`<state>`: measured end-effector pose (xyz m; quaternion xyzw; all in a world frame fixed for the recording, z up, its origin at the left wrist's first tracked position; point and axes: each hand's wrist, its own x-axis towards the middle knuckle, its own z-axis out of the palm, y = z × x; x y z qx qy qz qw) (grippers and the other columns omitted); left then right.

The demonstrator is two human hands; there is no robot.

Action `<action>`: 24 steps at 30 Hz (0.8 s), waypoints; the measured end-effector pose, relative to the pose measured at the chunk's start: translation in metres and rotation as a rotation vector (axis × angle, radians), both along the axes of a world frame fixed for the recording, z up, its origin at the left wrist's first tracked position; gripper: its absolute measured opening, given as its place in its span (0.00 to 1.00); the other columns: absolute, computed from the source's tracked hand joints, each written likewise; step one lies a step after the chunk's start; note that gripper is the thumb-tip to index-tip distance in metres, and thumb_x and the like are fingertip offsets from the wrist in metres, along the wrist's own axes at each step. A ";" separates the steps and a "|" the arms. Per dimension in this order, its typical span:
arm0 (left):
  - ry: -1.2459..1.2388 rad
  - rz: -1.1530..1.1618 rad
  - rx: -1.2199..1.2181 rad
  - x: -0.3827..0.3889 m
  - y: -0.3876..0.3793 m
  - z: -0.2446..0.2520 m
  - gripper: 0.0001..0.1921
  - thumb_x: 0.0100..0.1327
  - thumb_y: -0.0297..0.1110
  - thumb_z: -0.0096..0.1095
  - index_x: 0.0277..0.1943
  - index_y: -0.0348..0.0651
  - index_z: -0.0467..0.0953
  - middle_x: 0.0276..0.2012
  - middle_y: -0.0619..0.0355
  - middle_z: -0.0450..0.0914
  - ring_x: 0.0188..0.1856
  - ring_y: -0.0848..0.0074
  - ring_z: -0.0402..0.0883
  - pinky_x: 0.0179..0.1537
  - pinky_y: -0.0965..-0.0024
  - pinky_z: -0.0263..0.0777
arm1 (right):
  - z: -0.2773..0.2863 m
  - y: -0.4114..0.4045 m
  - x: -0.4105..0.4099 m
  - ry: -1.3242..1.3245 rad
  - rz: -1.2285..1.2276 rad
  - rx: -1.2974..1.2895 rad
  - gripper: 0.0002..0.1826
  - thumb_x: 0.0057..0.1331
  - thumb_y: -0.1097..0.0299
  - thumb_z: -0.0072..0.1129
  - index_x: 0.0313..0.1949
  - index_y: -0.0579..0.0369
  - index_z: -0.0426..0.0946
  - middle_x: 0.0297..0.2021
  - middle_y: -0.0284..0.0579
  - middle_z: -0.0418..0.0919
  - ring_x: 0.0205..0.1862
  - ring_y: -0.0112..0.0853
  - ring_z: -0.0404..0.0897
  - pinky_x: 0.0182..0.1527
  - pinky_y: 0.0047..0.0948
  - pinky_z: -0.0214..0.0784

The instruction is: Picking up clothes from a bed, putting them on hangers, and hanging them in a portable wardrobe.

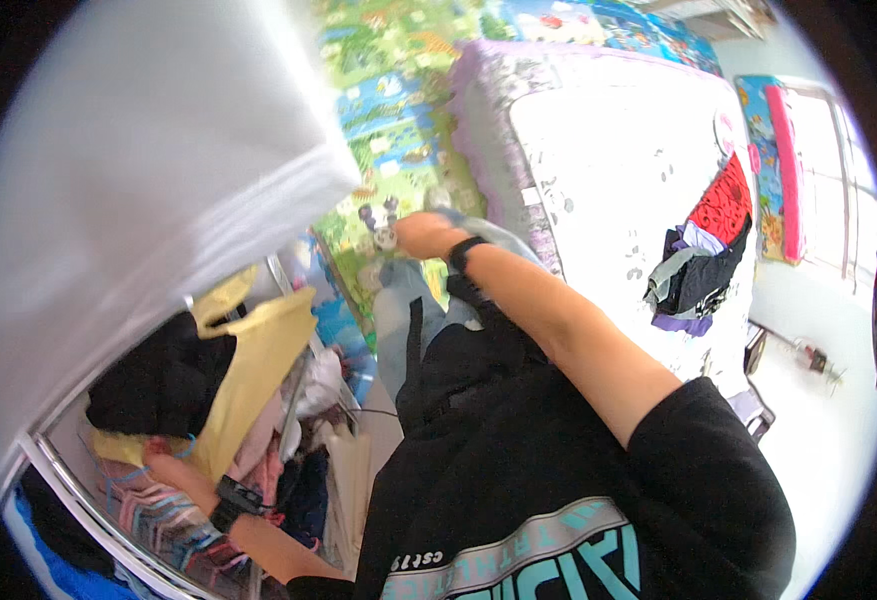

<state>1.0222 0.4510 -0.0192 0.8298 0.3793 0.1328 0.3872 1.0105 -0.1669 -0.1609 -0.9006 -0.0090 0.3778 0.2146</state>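
My left hand [164, 461], blurred, is among the hanging clothes at the lower left, closed around a light blue clothes hanger [187, 448]. A pale yellow garment [258, 352] spreads beside and above that hand. Black cloth [164, 379] hangs just above the hand and partly covers the yellow fabric. In front of my body, over the patterned floor mat, is my right hand [423, 234] with its fingers curled. Motion blur hides whether anything is in it. Both wrists wear black bands.
Several coloured hangers [175, 517] line the metal rail [100, 517] of the clothes rack. A white panel [183, 150] juts over it from the upper left. The mattress [603, 157] lies to the right, bearing a pile of folded clothes [701, 262]. A cartoon-patterned mat [386, 127] covers the floor.
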 end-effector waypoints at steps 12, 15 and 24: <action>0.435 -0.916 1.298 -0.090 -0.163 -0.149 0.11 0.68 0.35 0.47 0.37 0.38 0.74 0.31 0.50 0.81 0.29 0.67 0.77 0.27 0.61 0.71 | -0.028 -0.297 -0.205 -0.098 -0.840 0.038 0.17 0.59 0.63 0.48 0.35 0.62 0.82 0.35 0.64 0.82 0.42 0.55 0.82 0.46 0.48 0.72; 0.771 -0.621 -0.567 -0.101 -0.273 -0.194 0.11 0.65 0.29 0.46 0.35 0.38 0.77 0.26 0.58 0.78 0.25 0.74 0.74 0.23 0.70 0.67 | -0.028 -0.311 -0.257 0.022 -0.943 0.159 0.16 0.59 0.62 0.50 0.34 0.61 0.82 0.36 0.58 0.83 0.42 0.52 0.82 0.47 0.45 0.72; 1.005 -1.544 -0.168 0.032 -0.457 -0.161 0.07 0.67 0.29 0.55 0.40 0.37 0.79 0.30 0.60 0.81 0.31 0.78 0.78 0.33 0.73 0.71 | -0.014 -0.371 -0.380 -0.060 -1.541 0.101 0.16 0.64 0.63 0.47 0.37 0.61 0.80 0.38 0.57 0.83 0.40 0.53 0.81 0.47 0.47 0.72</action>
